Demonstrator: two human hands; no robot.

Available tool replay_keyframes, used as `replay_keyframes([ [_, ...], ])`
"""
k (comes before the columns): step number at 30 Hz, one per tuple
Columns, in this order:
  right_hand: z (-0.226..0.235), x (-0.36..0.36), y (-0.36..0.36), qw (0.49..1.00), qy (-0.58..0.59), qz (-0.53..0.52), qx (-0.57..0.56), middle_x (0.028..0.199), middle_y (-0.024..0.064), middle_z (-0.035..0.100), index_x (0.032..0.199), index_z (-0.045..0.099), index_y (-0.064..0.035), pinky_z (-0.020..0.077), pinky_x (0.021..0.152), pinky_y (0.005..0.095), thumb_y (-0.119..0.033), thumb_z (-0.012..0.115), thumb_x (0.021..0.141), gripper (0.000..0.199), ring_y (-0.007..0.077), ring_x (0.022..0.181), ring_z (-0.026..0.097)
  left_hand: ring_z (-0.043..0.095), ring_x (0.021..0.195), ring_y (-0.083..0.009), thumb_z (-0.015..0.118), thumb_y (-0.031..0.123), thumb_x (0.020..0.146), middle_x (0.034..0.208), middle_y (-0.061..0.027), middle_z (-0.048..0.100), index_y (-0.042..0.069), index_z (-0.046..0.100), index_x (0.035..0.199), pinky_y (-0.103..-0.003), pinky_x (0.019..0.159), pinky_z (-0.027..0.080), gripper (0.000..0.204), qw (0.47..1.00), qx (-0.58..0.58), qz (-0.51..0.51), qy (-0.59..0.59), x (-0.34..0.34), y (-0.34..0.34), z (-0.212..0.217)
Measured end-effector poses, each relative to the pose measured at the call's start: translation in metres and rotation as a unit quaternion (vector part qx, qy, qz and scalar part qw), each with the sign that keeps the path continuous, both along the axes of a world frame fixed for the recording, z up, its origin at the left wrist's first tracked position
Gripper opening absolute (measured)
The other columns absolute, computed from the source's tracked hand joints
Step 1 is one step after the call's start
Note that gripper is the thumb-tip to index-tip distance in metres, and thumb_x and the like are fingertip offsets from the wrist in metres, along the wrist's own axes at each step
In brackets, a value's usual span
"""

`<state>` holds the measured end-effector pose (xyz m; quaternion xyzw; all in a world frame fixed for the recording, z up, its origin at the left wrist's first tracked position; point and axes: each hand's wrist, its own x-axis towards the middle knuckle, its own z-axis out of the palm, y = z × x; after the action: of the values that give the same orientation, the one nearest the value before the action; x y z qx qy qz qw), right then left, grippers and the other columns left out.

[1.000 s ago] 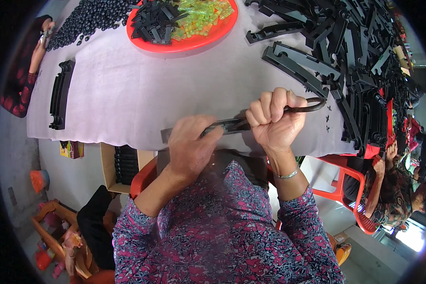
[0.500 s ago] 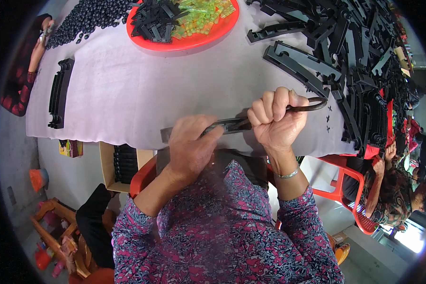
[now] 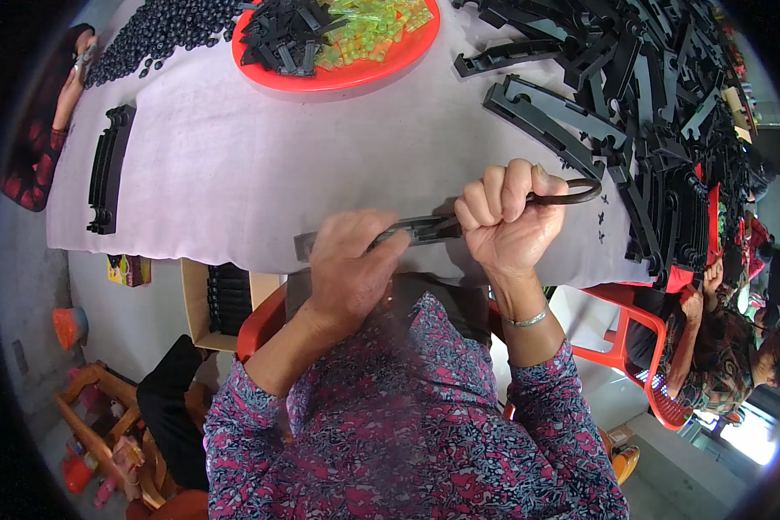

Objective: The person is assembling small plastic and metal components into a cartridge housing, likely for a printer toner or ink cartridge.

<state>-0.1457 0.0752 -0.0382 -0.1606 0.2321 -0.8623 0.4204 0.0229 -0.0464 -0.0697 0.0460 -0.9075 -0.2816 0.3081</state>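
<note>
While the right hand (image 3: 510,221) is curled into a tight fist around a long, curved black plastic strip (image 3: 503,211), its four fingers (image 3: 494,192) wrap over the top and the thumb tucks beneath, leaving no gap. The strip's hooked end juts out past the fist toward the right, just above the pale tablecloth (image 3: 260,165). The left hand (image 3: 351,264) lies half-closed over the strip's other end, knuckles up, fingertips pressing down on the flat black part; whether the thumb grips underneath cannot be told. The strip spans between both hands at the near edge of the table, close to the person's chest. Further back sit a red tray (image 3: 338,74) of black pieces and yellow-green bits, a heap of black plastic parts (image 3: 641,104) on the right, and a neat stack of curved pieces (image 3: 108,169) on the left. Against the picture from half a second ago, both hands keep the same grasp and place; nothing on the table has shifted.
</note>
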Motion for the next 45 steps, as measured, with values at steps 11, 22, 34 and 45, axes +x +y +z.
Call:
replay_keyframes([
  [11, -0.001, 0.000, 0.001, 1.000, -0.006, 0.001, 0.002, 0.053, 0.0003, 0.028, 0.060, 0.039, -0.0073, 0.0163, 0.047, 0.0315, -0.040, 0.042, 0.093, 0.047, 0.0123, 0.049, 0.021, 0.065, 0.100, -0.0304, 0.078, 0.002, 0.072, 0.110, -0.0084, 0.066, 0.010, 0.068, 0.101, -0.046, 0.086, 0.049, 0.032, 1.000, 0.000, 0.002, -0.003, 0.001, 0.001, 0.000],
  [22, -0.001, -0.001, 0.000, 1.000, 0.005, 0.007, -0.001, 0.053, 0.0005, 0.028, 0.059, 0.039, -0.0072, 0.0161, 0.047, 0.0317, -0.040, 0.043, 0.093, 0.047, 0.0124, 0.048, 0.020, 0.065, 0.099, -0.0300, 0.078, 0.001, 0.072, 0.110, -0.0077, 0.066, 0.009, 0.068, 0.100, -0.045, 0.084, 0.050, 0.031, 1.000, 0.001, 0.002, 0.005, 0.000, 0.000, -0.003],
  [34, -0.009, -0.007, -0.002, 0.999, -0.032, 0.013, -0.024, 0.052, -0.0004, 0.026, 0.059, 0.039, -0.0084, 0.0139, 0.045, 0.0318, -0.042, 0.042, 0.096, 0.050, 0.0117, 0.047, 0.018, 0.067, 0.093, -0.0290, 0.079, -0.001, 0.067, 0.108, -0.0081, 0.067, 0.007, 0.071, 0.093, -0.042, 0.079, 0.052, 0.029, 1.000, -0.012, 0.009, 0.021, -0.004, 0.000, -0.003],
  [45, -0.011, -0.004, -0.004, 0.999, -0.043, 0.001, -0.001, 0.052, -0.0018, 0.024, 0.059, 0.037, -0.0104, 0.0130, 0.044, 0.0312, -0.044, 0.041, 0.098, 0.052, 0.0114, 0.046, 0.017, 0.068, 0.088, -0.0288, 0.080, 0.002, 0.069, 0.101, -0.0074, 0.069, 0.006, 0.070, 0.090, -0.041, 0.076, 0.052, 0.024, 0.999, -0.029, 0.019, 0.031, -0.005, 0.004, -0.005],
])
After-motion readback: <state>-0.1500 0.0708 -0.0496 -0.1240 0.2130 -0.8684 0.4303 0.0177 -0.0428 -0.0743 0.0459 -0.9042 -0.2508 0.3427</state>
